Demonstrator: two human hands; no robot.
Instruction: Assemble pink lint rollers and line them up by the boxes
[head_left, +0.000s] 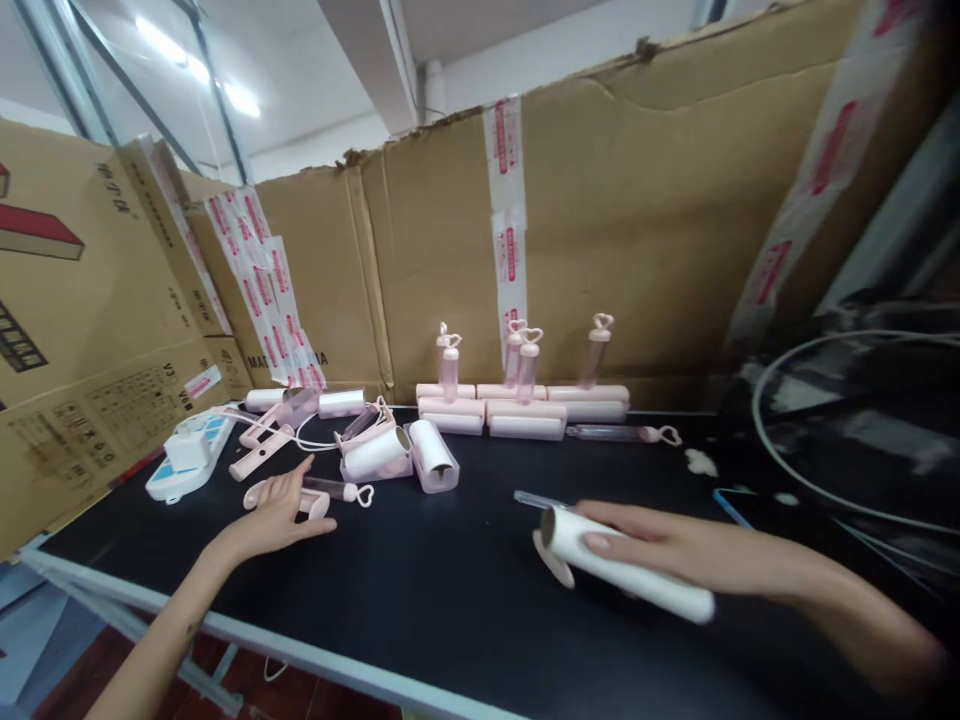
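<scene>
My right hand (660, 540) grips a white lint-roller roll (630, 575) that lies slanted, its hollow end facing left. A pink rounded piece (553, 560) shows under that end; its contact with the roll is unclear. Behind it lies a thin clear stick (540, 499). At the left, my left hand (277, 510) reaches over a pink casing part (313, 504), thumb and fingers spread. Just beyond its fingers lies a clear handle with a pink heart-shaped loop (337, 490). Two white rolls in pink casings, one slanted (377, 453) and one pointing forward (431, 447), sit mid-table.
Several pink lint rollers (525, 420) stand in rows at the back with their handles upright. Another handle (611, 433) lies beside them. A white power strip (193, 455) with cables is at the left. Cardboard walls (637, 230) enclose the black table (450, 620). Cables (757, 400) hang at the right.
</scene>
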